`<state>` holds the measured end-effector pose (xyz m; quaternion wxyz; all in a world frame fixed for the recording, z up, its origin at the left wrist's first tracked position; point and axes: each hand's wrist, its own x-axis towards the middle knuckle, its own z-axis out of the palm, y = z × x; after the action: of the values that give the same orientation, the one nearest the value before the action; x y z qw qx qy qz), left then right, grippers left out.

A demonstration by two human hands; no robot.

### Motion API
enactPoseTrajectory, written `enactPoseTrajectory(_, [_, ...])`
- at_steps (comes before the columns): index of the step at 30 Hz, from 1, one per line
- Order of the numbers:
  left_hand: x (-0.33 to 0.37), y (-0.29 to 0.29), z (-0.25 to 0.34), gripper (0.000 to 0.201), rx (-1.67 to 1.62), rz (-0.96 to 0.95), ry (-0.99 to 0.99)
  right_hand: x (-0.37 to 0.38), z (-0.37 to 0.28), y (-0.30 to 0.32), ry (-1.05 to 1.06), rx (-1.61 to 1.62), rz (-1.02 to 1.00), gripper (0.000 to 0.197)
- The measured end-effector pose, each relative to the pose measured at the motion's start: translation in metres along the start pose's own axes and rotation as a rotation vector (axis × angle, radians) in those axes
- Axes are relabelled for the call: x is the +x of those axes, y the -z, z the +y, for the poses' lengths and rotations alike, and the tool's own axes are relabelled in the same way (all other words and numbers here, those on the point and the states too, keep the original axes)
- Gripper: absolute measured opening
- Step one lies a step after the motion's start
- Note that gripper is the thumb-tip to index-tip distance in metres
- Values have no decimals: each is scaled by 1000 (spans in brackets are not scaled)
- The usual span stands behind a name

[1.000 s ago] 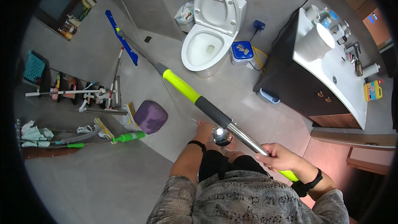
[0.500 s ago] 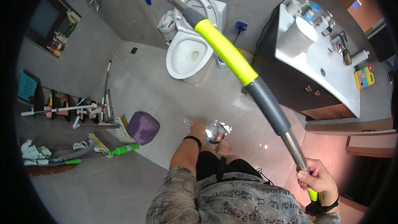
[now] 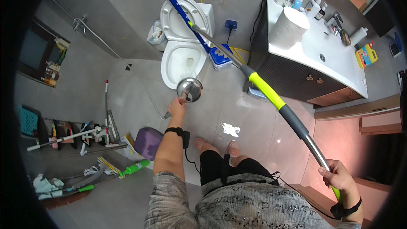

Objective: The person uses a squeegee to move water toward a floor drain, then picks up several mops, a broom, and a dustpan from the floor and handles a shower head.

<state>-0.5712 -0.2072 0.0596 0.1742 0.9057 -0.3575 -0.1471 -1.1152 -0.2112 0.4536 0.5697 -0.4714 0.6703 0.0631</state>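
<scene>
My left hand [image 3: 177,107] grips the handle of a round chrome shower head [image 3: 190,90], held out just in front of the toilet [image 3: 167,65]. Its grey hose [image 3: 146,93] runs off to the left wall. Faint water streaks show between the shower head and the bowl. At the lower right, my right hand [image 3: 338,174] is closed around the handle end of a long-handled squeegee [image 3: 267,91] with grey and yellow-green grips. That pole slants up to the left, and its blue bar head [image 3: 180,10] appears in front of the raised toilet lid.
A white sink counter [image 3: 292,61] holds a paper roll [image 3: 289,27] and several bottles. Beside the toilet are a bin [image 3: 157,34] and a blue-lidded tub [image 3: 220,59]. A purple stool [image 3: 148,143] and mops [image 3: 106,167] stand left. The floor tiles [image 3: 250,140] shine wet.
My left hand has moved forward with the shower head, from near my feet to the toilet's front. The squeegee's blue head has come down and right, into fuller view over the toilet.
</scene>
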Motion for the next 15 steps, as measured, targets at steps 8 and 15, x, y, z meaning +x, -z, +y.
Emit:
enactPoseTrajectory(8, [47,7,-11,37,130,-82,-22,-34,-41,-51,-214,30,70,27])
enactPoseTrajectory(15, [62,-1,-45,36,161,-361,-25,-108,-63,-117,-276,135,205,24])
